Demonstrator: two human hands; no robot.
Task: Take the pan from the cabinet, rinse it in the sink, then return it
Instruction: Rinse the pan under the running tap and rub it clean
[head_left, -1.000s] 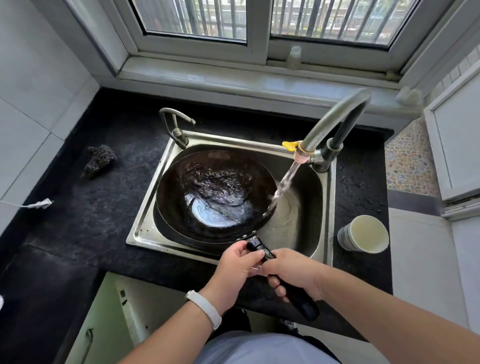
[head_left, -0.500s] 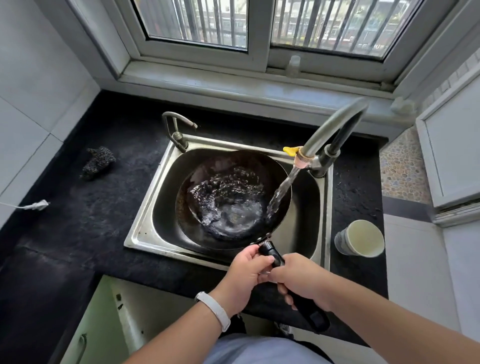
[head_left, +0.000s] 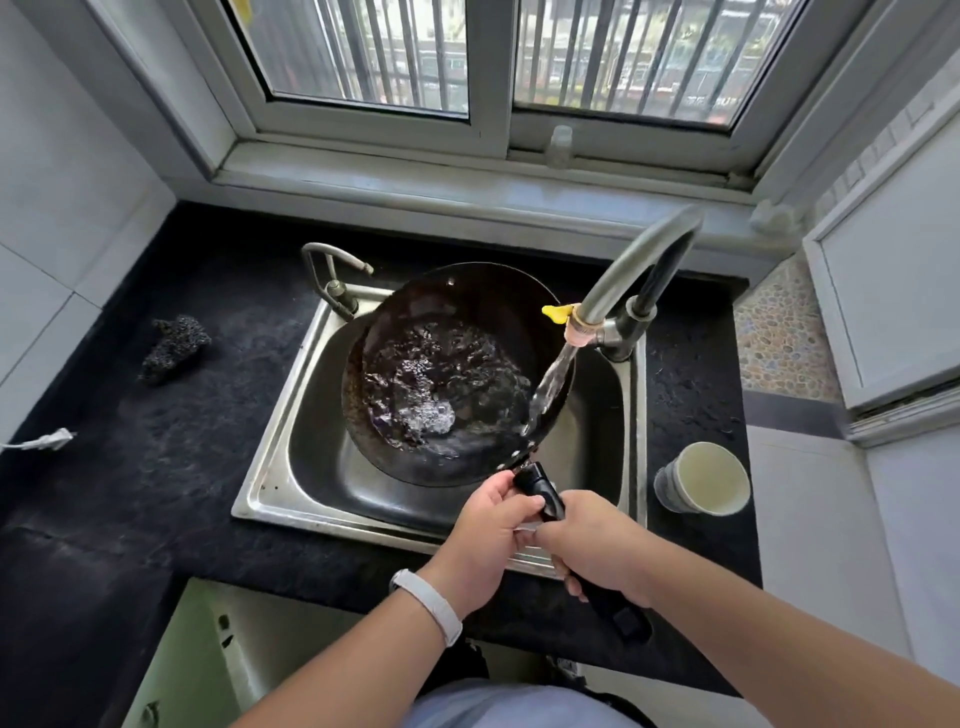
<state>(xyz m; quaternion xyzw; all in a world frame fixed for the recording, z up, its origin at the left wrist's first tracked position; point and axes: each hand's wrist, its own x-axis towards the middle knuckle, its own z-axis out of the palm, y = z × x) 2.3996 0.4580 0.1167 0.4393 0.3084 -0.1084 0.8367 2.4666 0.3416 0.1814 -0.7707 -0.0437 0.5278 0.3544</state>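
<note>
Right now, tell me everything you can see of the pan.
The pan is a round, deep, wok-like bowl of dark metal, brownish along its left wall, with a long black handle. It is held over the sink, tilted with its far rim raised. The left hand grips the handle near the bowl, the right hand further back. Water from the faucet strikes its right rim and churns inside.

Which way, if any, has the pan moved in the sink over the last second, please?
Yes. The pan has shifted right, away from the sink's left wall toward the faucet, and its far rim has tipped up over the sink's back edge.
</note>
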